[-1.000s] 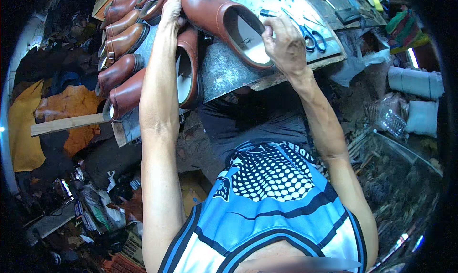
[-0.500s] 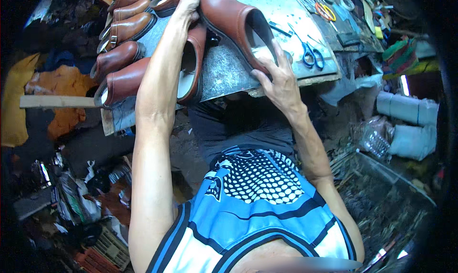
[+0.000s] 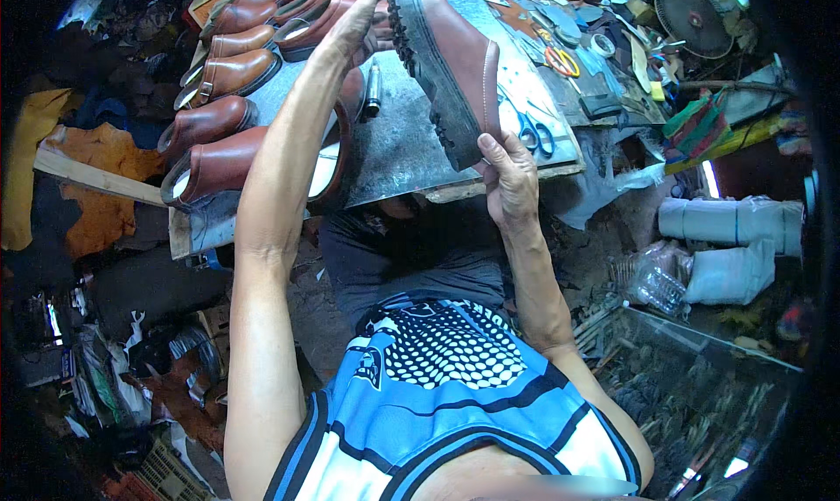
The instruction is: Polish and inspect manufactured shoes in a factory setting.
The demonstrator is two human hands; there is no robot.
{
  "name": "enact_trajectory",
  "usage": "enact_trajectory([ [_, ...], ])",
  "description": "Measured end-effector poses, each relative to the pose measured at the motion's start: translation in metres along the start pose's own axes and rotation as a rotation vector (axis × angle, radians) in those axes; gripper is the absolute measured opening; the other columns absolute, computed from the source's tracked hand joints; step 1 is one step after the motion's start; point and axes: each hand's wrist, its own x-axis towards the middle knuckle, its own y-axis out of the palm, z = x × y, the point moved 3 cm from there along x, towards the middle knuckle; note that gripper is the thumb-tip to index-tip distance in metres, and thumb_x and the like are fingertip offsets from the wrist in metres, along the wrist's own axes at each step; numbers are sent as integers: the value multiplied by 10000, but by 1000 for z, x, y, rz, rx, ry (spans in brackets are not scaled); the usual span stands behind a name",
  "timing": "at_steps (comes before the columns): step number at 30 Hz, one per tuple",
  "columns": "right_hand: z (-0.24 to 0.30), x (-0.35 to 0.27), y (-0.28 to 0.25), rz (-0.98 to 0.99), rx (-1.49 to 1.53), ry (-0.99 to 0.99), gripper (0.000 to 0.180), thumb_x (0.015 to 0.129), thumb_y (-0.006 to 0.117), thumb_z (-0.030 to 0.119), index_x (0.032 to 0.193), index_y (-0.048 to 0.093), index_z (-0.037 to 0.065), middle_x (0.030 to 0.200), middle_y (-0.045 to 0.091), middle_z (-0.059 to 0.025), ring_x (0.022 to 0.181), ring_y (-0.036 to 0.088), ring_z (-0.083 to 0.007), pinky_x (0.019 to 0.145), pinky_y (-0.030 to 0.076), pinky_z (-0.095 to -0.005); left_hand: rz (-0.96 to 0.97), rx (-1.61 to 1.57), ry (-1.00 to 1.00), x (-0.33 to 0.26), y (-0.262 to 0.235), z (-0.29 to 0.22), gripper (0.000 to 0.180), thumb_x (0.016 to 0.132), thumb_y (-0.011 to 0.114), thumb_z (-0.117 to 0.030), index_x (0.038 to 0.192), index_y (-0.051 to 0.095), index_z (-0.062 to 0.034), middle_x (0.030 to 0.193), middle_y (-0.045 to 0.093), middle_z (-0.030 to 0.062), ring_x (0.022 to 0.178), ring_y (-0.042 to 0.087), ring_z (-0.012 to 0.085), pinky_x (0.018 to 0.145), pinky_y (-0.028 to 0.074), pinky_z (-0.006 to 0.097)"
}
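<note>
A brown leather clog point(image 3: 457, 59) with a thick black lugged sole is held up over the table, tipped on its side so the sole's edge faces left. My left hand point(image 3: 357, 30) is closed on its toe end at the far side; its fingertips are partly hidden. At the near end, my right hand point(image 3: 510, 184) pinches the heel with thumb and fingers. Under my left forearm sits another brown clog point(image 3: 229, 157), and part of its mate shows just right of the forearm. A small dark metallic cylinder point(image 3: 374, 90) stands between that mate and the held clog.
Several brown clogs point(image 3: 241, 66) line the table's left side. Blue-handled scissors point(image 3: 535, 133) lie right of the held clog, with orange-handled scissors point(image 3: 562, 61) farther back. The metal-topped table point(image 3: 394, 164) ends close to me. A wooden plank point(image 3: 101, 179) juts out at left.
The held clog has rolled from opening-up to on its side, exposing its lugged sole. My right fingers have moved from the opening to the heel. The cylinder has come into view.
</note>
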Motion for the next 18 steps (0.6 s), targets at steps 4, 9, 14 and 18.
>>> enact_trajectory([
  [4,3,-1,-32,-105,-17,8,178,963,712,146,1102,676,41,857,592,61,672,430,-3,592,353,-174,-969,317,-62,54,46,39,537,931,517,-724,781,617,-218,660,571,-69,573,551,77,529,472,244],
  [9,-1,2,-32,-79,-26,37,180,971,701,148,1111,676,39,887,606,58,687,460,5,599,382,-167,-907,284,-75,43,21,41,511,936,529,-706,664,500,-275,568,462,-106,475,454,69,461,408,238],
  [14,6,0,-19,-67,-2,43,218,979,681,155,1143,653,13,940,663,1,817,639,-63,710,549,-223,-815,250,-80,38,7,40,527,934,539,-703,619,454,-289,533,432,-108,431,416,68,429,367,239],
  [18,0,1,-14,11,-8,53,240,983,673,161,1163,638,6,986,675,-28,880,666,-94,754,582,-265,-562,211,-91,17,-10,27,516,918,565,-707,635,496,-281,535,453,-98,414,409,71,423,362,230],
])
